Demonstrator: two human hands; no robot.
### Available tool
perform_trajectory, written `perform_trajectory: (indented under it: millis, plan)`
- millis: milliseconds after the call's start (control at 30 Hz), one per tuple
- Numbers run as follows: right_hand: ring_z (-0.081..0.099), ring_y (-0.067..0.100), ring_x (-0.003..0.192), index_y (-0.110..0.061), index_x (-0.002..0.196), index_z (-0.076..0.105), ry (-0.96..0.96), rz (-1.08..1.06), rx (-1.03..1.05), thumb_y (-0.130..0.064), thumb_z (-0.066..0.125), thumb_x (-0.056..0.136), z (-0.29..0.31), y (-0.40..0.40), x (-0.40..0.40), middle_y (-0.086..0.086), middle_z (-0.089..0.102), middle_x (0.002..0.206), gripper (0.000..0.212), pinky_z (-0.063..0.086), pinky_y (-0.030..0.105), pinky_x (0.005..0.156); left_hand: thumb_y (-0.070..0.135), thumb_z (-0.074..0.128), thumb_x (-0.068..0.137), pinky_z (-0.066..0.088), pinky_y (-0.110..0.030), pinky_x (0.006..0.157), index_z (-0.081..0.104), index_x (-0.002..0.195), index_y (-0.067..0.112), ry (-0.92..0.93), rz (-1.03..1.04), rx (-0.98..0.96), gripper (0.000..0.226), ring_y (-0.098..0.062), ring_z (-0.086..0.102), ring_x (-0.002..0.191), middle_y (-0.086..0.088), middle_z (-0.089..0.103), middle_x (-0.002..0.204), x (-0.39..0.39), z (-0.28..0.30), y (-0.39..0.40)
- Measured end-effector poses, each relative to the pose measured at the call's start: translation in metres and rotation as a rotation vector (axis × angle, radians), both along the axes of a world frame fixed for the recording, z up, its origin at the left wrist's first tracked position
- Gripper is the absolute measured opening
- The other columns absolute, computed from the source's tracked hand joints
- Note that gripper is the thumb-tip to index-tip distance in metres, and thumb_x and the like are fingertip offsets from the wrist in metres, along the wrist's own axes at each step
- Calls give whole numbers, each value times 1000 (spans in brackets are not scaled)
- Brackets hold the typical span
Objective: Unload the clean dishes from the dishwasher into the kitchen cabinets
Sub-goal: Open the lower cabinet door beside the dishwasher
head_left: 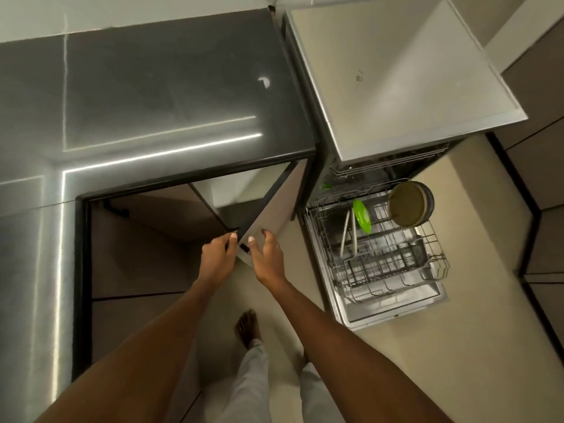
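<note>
The dishwasher (pixel 406 87) stands at the right with its door down and its lower wire rack (pixel 393 264) pulled out. In the rack stand a green plate (pixel 362 215), two white plates (pixel 349 233) on edge, and an olive bowl (pixel 409 203) at the back right. A beige cabinet door (pixel 276 206) under the counter stands swung open. My left hand (pixel 218 256) grips that door's lower edge, fingers curled round it. My right hand (pixel 266 254) is beside it, thumb and fingers spread and touching the door's outer face.
A dark glossy countertop (pixel 171 96) runs from the back along the left in an L. Closed lower cabinet fronts (pixel 137 264) sit below it. My bare feet (pixel 247 326) stand on the beige floor. Dark cabinets (pixel 540 178) line the right side.
</note>
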State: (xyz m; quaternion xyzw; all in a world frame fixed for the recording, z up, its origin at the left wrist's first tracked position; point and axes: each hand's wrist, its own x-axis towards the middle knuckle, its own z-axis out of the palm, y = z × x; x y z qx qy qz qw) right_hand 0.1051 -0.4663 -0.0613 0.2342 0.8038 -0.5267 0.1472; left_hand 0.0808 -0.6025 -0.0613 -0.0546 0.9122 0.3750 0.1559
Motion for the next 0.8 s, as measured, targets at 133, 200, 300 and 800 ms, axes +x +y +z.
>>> perform_trajectory:
  millis: [133,200,300,800]
  plan:
    - [35,30,153,-7,165,24,40,-4,7,-40,52,109,10,25,3,15,34,167,70,31,39,125,31,52,109,40,-8,56,74,90,31,-33,-54,32,29,9,62,67,16,65,70,22,6,32]
    - [37,31,153,-6,165,22,37,-12,4,-36,53,109,13,38,2,16,36,167,70,32,42,125,25,55,107,41,-3,61,80,108,24,-65,-117,49,24,13,62,68,21,67,76,34,6,50]
    - [44,33,148,-3,164,22,30,-51,44,-24,52,110,13,58,7,18,42,162,65,36,43,122,13,58,102,38,-4,59,79,106,13,-87,-218,26,21,4,61,67,7,72,79,50,4,81]
    - [60,39,126,-11,164,22,-24,293,352,-18,38,114,20,227,21,22,61,140,53,48,52,104,0,51,101,48,-35,99,42,155,6,-95,-501,99,55,-34,64,120,-17,67,132,75,3,235]
